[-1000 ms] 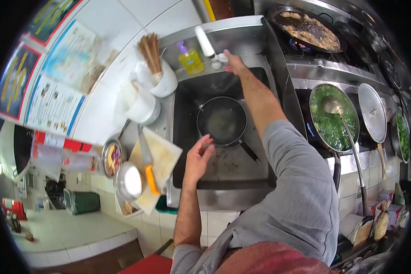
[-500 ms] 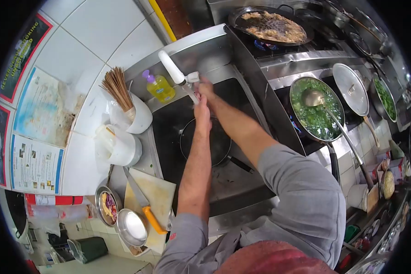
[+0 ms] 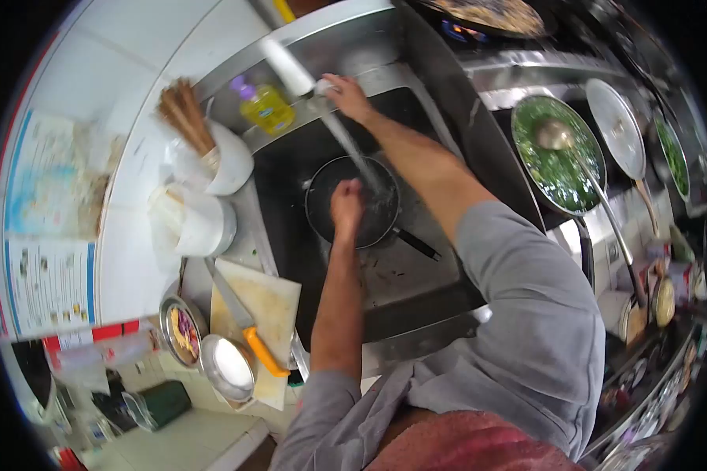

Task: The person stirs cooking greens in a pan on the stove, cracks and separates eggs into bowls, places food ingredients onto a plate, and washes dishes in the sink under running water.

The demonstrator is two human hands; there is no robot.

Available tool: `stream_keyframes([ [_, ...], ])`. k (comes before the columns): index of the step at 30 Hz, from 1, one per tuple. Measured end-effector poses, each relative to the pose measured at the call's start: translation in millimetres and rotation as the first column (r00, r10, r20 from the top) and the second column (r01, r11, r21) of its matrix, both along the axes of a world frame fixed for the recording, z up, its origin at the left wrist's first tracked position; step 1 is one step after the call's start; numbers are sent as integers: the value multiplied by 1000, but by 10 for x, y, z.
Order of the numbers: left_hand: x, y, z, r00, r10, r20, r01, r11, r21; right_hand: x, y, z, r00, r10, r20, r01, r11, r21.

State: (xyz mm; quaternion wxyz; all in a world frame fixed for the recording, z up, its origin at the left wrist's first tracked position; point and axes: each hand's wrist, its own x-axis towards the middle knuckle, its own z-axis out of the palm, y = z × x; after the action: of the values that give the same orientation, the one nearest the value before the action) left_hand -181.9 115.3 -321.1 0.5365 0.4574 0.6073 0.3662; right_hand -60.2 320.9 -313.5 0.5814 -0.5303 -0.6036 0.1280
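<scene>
Water pours from the faucet (image 3: 287,67), a thick white tube over the dark sink (image 3: 283,235), and lands in a black frying pan (image 3: 326,177) lying in the basin. At the back, my right hand (image 3: 349,97) has its fingers on the faucet's pale handle (image 3: 324,87). My left hand (image 3: 346,206) hovers over the frying pan, left of the stream, with its fingers curled closed. Motion blurs it, and whatever it may hold is hidden. The pan's black handle (image 3: 418,243) points toward the lower right.
Left of the sink stand a yellow soap bottle (image 3: 267,110), white tubs (image 3: 206,228) and a cutting board (image 3: 271,302) with an orange-handled knife (image 3: 264,352). On the stove at right, a pan of greens (image 3: 554,177) holds a ladle (image 3: 556,135); a flame burns under another pan (image 3: 503,16).
My left hand has come down from the faucet's spout to above the frying pan. My right hand stays at the faucet handle. The stream now visibly reaches the pan, and the view has shifted slightly.
</scene>
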Motion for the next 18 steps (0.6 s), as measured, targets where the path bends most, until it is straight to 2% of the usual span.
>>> stream_keyframes([
  [1, -123, -94, -212, 1000, -9, 13, 8, 996, 89, 8, 121, 14, 992, 71, -101, -82, 992, -101],
  [2, -142, -265, -158, 985, 38, 169, -46, 998, 40, -21, 162, 47, 983, 2, -181, -26, 991, -128],
  [3, -131, -473, -11, 994, 35, 107, -39, 999, 36, -68, 171, 103, 963, -60, -262, 19, 988, -156],
  [4, -112, -655, 115, 998, 38, 44, -40, 999, 36, -39, 123, 387, 900, -114, -421, -110, 876, -470],
  [5, -102, -797, 141, 999, 21, 39, -22, 999, 30, -13, 47, 675, 811, -219, -543, -286, 661, -694],
  [6, -77, -935, 165, 1000, 22, 13, -23, 1000, 11, -29, 158, 573, 914, -113, -391, -237, 632, -737],
  [7, -46, -1062, 194, 1000, 20, -12, -20, 1000, -6, -55, 221, 575, 993, 42, -112, -112, 658, -745],
  [8, -27, -1172, 161, 1000, 14, 20, -14, 1000, -5, -80, 283, 575, 970, 144, 198, 37, 713, -700],
  [9, 34, -1256, 226, 1000, -20, 24, 20, 1000, -7, -64, 214, 662, 774, 213, 596, 194, 816, -544],
  [11, 151, -1422, 491, 997, -8, 82, -6, 986, 169, 40, -271, 1377, 667, 356, 655, 138, 804, -578],
  [12, 254, -1504, 752, 996, 30, 82, -41, 989, 142, 112, -316, 1579, 665, 344, 663, 90, 845, -528],
  [13, 322, -1596, 914, 996, -20, 88, -6, 958, 285, 280, -786, 1988, 844, 271, 463, 35, 833, -552],
  [14, 365, -1595, 933, 986, -44, 161, -8, 950, 311, 443, -1173, 2363, 917, 152, 368, 53, 869, -491],
  [15, 389, -1615, 1035, 942, -203, 267, 89, 919, 385, 624, -1495, 2631, 915, 88, 394, 63, 933, -355],
  [16, 397, -1505, 969, 896, -419, 144, 270, 774, 572, 813, -1395, 2875, 854, 126, 505, 103, 910, -402],
  [17, 588, -1775, 1206, 891, -303, 339, 96, 854, 512, 1056, -2227, 3211, 902, 83, 424, 98, 916, -388],
  [18, 689, -1960, 1419, 924, -298, 239, 137, 842, 521, 1265, -2420, 3345, 883, -31, 469, 184, 941, -283],
])
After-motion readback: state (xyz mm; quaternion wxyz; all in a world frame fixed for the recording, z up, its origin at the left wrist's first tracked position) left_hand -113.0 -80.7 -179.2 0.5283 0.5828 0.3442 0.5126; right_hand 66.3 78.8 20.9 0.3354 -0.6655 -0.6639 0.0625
